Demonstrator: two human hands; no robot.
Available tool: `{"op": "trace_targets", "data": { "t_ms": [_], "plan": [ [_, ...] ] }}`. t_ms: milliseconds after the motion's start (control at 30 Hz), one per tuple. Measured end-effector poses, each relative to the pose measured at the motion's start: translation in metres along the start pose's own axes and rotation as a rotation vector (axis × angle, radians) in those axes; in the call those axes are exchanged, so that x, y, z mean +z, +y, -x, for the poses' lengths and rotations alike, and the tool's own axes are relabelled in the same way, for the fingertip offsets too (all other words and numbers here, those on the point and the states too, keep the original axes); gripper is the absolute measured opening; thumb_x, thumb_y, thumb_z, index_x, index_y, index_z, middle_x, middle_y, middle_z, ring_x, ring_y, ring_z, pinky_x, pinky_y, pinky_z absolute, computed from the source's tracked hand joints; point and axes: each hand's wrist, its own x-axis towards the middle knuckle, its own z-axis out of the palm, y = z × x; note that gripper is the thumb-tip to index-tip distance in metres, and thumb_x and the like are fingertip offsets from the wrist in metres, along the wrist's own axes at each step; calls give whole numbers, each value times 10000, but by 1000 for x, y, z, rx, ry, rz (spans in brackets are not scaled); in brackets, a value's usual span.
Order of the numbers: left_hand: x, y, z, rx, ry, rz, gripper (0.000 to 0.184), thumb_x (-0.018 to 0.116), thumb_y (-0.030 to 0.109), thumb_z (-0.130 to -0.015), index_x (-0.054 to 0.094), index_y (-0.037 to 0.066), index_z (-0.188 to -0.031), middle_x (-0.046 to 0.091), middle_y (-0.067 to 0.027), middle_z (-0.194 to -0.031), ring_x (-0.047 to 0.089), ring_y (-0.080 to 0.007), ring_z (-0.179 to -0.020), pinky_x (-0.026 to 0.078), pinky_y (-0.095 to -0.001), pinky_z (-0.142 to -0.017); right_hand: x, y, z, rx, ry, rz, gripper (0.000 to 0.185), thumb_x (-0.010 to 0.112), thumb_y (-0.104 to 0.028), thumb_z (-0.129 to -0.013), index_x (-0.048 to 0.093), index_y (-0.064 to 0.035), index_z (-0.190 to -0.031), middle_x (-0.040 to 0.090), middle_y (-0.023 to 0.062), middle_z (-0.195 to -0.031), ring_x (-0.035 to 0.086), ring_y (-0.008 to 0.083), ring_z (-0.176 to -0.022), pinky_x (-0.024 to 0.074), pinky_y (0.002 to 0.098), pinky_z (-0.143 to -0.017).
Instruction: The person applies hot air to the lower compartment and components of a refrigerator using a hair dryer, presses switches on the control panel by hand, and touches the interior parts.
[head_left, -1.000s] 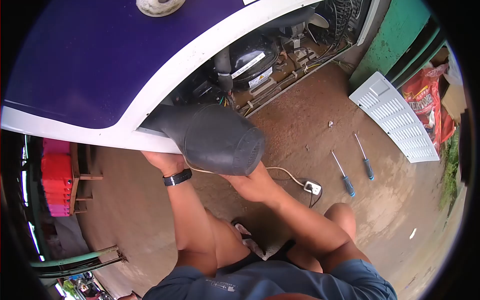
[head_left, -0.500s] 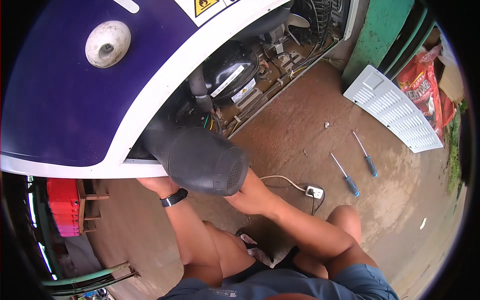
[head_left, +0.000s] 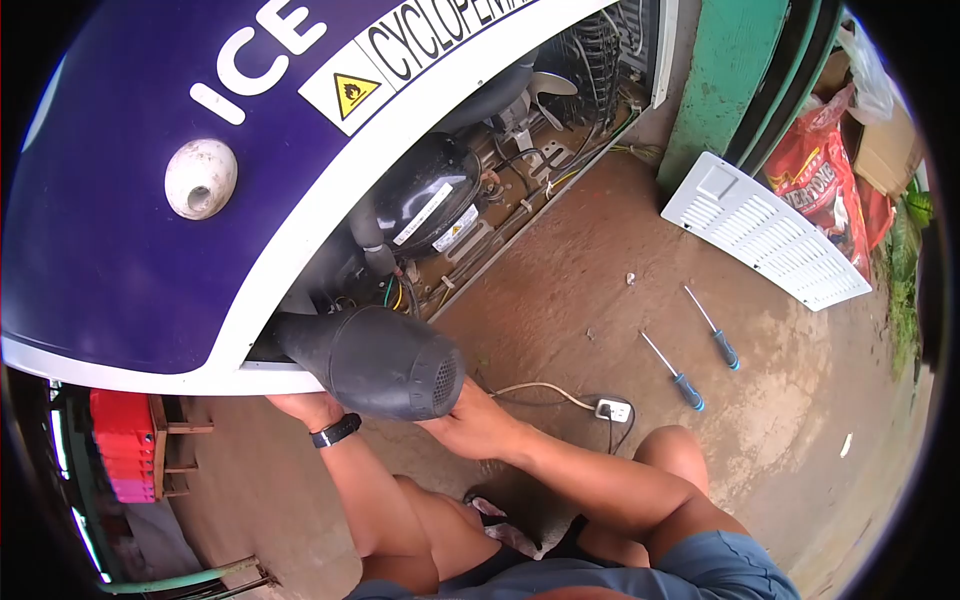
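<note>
A black hair dryer (head_left: 385,365) points left into the open machine compartment of a purple-and-white ice freezer (head_left: 120,270). My right hand (head_left: 468,428) is closed beneath the dryer's body; the handle and most fingers are hidden. My left hand (head_left: 308,408), with a black watch (head_left: 336,431) at the wrist, is at the freezer's lower white edge. Its fingers are out of sight behind that edge and the dryer. Inside the compartment sit a black compressor (head_left: 425,190) with labels, a foam-covered pipe (head_left: 370,240), wires and a fan (head_left: 552,86).
Two blue-handled screwdrivers (head_left: 686,390) (head_left: 727,350) lie on the concrete floor. Nearby is a white power outlet (head_left: 613,410) with a cord. A white vented panel (head_left: 765,235) leans by a green post (head_left: 725,80) and a red bag (head_left: 815,180). Red containers (head_left: 122,440) stand at left.
The view has shifted, bringing more freezer lettering into sight. The dryer and both hands appear slightly lower and farther left, keeping about the same place against the freezer.
</note>
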Motion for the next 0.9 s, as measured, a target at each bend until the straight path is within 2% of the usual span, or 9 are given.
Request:
{"op": "trace_targets", "data": {
  "t_ms": [267, 333, 367, 433, 600, 700, 767, 833, 900],
  "plan": [
    [-5, -2, -5, -9, -44, 31, 626, 362, 496, -1059, 410, 29, -1473, 487, -167, -1459, 524, -325, -1309, 461, -466, -1097, 0, -1, 0, -21, 5, -14, 352, 671, -150, -945, 603, -47, -1275, 539, 182, -1379, 513, 365, -1289, 417, 435, -1083],
    [0, -3, -4, 37, 3, 50, 604, 328, 444, -1062, 427, -43, -1407, 555, -219, -1364, 616, -357, -1182, 558, -475, -988, -3, -7, -2, -17, 2, -12, 341, 672, -177, -958, 607, -45, -1265, 556, 179, -1351, 538, 355, -1254, 434, 428, -1056],
    [2, -2, -3, 39, 10, 44, 604, 328, 444, -1062, 427, -43, -1407, 555, -219, -1364, 616, -357, -1182, 558, -475, -988, -5, -6, -2, -13, -4, -18, 341, 672, -177, -958, 607, -45, -1265, 556, 179, -1351, 538, 355, -1254, 434, 428, -1056],
    [5, 1, 0, 7, -17, 33, 638, 349, 503, -1061, 392, 23, -1480, 485, -176, -1456, 522, -332, -1309, 450, -471, -1104, -5, -3, -1, 9, 5, -56, 341, 671, -211, -971, 607, -44, -1262, 576, 175, -1321, 558, 338, -1229, 447, 422, -1035],
    [-2, -4, -5, 2, 4, 109, 590, 372, 451, -1064, 394, 14, -1459, 487, -178, -1440, 526, -334, -1295, 457, -493, -1093, -10, 5, 3, 46, 37, -74, 348, 673, -253, -979, 619, -47, -1255, 587, 166, -1320, 565, 312, -1232, 451, 417, -1033],
    [-3, -4, -4, -17, 7, 130, 585, 379, 444, -1063, 394, 9, -1454, 488, -185, -1433, 541, -336, -1276, 477, -494, -1072, -19, 6, 5, 31, -6, -12, 336, 684, -241, -973, 630, -52, -1246, 606, 155, -1306, 583, 297, -1212, 459, 409, -1023],
    [-3, -4, -4, 4, -2, 90, 582, 381, 443, -1063, 396, 7, -1449, 492, -190, -1424, 554, -335, -1257, 495, -489, -1051, -18, 1, 3, 109, -4, -35, 335, 696, -226, -965, 636, -60, -1250, 634, 144, -1278, 604, 283, -1183, 470, 403, -1007],
    [3, -3, -2, 48, 32, -24, 588, 383, 452, -1062, 398, 6, -1445, 497, -181, -1421, 553, -327, -1258, 496, -472, -1046, -13, 5, 3, 84, -1, -92, 322, 704, -203, -958, 648, -60, -1241, 661, 133, -1242, 620, 266, -1153, 477, 397, -994],
    [8, 0, 1, 35, 37, 30, 589, 392, 460, -1060, 405, 8, -1438, 508, -165, -1412, 548, -318, -1263, 493, -461, -1039, -11, 2, 3, 55, 11, -83, 297, 703, -191, -958, 666, -58, -1221, 667, 127, -1245, 621, 255, -1149, 482, 391, -987]
  ]
}}
